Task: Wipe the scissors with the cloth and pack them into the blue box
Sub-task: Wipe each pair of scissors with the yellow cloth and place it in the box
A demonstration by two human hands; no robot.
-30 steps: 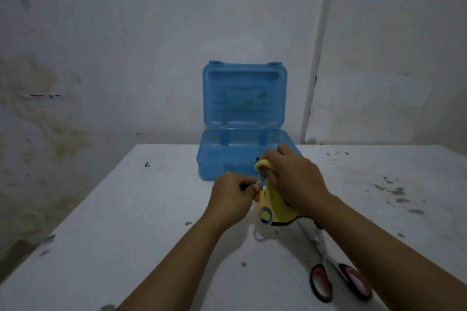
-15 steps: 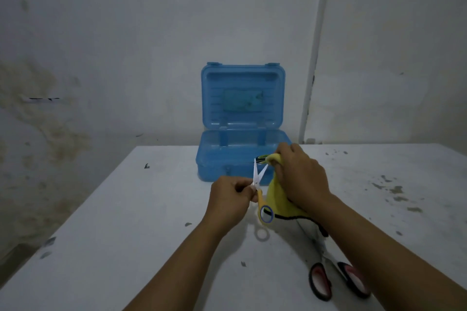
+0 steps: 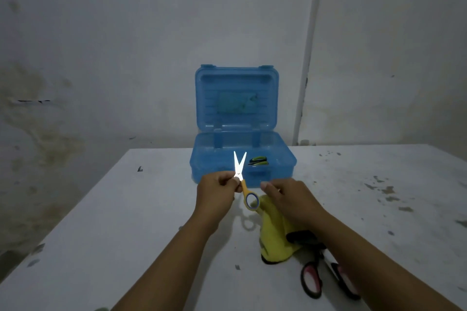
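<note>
Here the small yellow-handled scissors (image 3: 241, 179) are held up off the tabletop (image 3: 126, 222) by the left hand (image 3: 216, 190), which pinches them near the pivot between thumb and fingertips. Their bright blades stand apart in a narrow V and point up and away, straight toward the blue box (image 3: 242, 156) — so the long axis of the scissors already runs from the person toward the box, blades leading, with one yellow loop hanging down toward the person. The box sits just beyond the hands, lid upright and its tray open; something green and dark already lies inside, though what it is I cannot tell. The left hand is the nearer one to the box opening, so the packing move looks like a short reach forward with that hand.

The right hand (image 3: 290, 202) hovers just beside the scissors' loop, knuckles up and fingers loosely curled, and seems to keep hold of the yellow cloth (image 3: 274, 237) that trails down onto the tabletop beneath it — the grip itself is hidden under the palm. A second pair, the red-handled scissors (image 3: 313, 283), lies flat near the right forearm, partly covered by it and by the cloth.
</note>
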